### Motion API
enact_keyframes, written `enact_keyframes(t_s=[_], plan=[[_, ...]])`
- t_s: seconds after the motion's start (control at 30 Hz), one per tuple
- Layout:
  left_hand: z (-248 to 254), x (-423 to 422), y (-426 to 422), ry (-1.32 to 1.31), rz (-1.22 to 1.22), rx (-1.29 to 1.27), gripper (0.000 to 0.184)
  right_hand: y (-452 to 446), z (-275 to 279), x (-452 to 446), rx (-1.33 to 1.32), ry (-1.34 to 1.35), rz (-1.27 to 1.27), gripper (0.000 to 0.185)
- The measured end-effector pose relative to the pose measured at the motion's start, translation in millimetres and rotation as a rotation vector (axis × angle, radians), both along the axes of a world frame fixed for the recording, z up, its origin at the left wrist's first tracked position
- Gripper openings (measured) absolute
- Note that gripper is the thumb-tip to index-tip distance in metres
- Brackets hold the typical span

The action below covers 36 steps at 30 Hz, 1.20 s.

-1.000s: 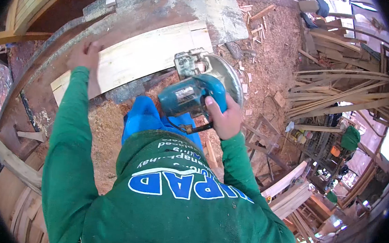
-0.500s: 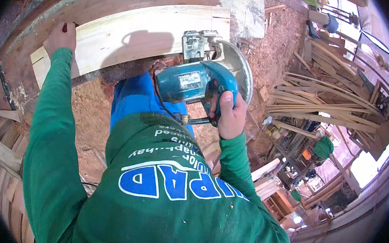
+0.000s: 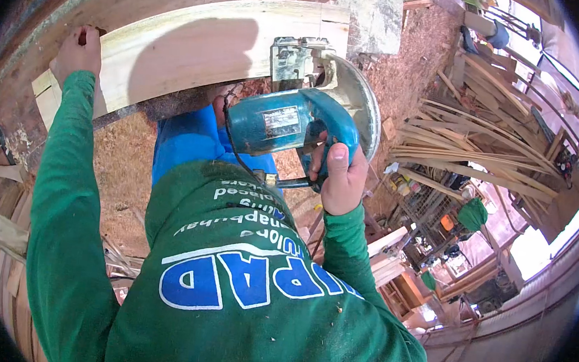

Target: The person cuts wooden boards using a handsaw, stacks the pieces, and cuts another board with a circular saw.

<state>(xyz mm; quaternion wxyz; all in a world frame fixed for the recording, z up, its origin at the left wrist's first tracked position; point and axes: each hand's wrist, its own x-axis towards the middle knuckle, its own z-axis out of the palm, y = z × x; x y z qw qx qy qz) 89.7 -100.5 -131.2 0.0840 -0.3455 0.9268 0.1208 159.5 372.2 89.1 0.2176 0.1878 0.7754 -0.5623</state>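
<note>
My right hand (image 3: 344,180) is wrapped around the rear handle of a teal circular saw (image 3: 265,119). The saw's metal base (image 3: 292,60) rests at the near edge of a pale wooden board (image 3: 198,51), close to the board's right end. A rounded guard (image 3: 358,98) covers the blade, so the blade itself is hidden. At the board's left end, my left hand (image 3: 80,52) is closed over the wood with its fingers curled. Pencil-like lines cross the board near both ends. A dark shadow falls across its middle.
The board lies on a worn workbench (image 3: 377,18). Sawdust covers the ground (image 3: 123,175). Long wooden strips (image 3: 482,152) are piled at the right, with more timber (image 3: 7,268) at lower left. A dark cord (image 3: 231,142) hangs beside the saw.
The view has shifted slightly, so the board and left hand appear a little further up and left. Both hands keep their hold, and the saw stays near the board's right end.
</note>
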Motion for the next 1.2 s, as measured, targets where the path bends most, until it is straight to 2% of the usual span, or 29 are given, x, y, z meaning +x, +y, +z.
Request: enact_keyframes(t_s=[0.07,0.33,0.43,0.87,0.97,1.07,1.17,1.2], plan=[[-2.1,-0.2,-1.7,-0.020,-0.001,-0.005,0.056,-2.4,-0.8,-1.7,0.004,0.022,-0.022,0.049],[8.1,0.3,7.1,-0.006,-0.021,-0.075,0.050,-3.0,2.4,-3.7,0.016,0.023,-0.024,0.040],[7.2,-1.4,1.2,-0.092,-0.015,-0.046,0.064,-4.2,3.5,-4.6,0.018,0.020,-0.028,0.038],[-1.3,6.6,-6.0,-0.036,-0.040,-0.028,0.050,-7.1,4.5,-6.8,0.070,0.015,-0.024,0.033],[1.0,6.3,-4.8,-0.036,-0.042,-0.026,0.049,-8.5,5.1,-8.1,0.067,0.019,-0.021,0.034],[2.4,5.3,-4.8,-0.043,-0.033,-0.017,0.050,-5.6,4.7,-6.2,0.082,0.008,0.016,0.051],[3.1,5.1,-2.2,-0.022,-0.013,-0.010,0.050,-8.7,7.3,-8.9,0.060,0.007,-0.024,0.034],[10.6,3.1,4.6,-0.016,-0.011,-0.015,0.048,-8.0,6.7,-8.8,0.065,0.008,-0.018,0.034]])
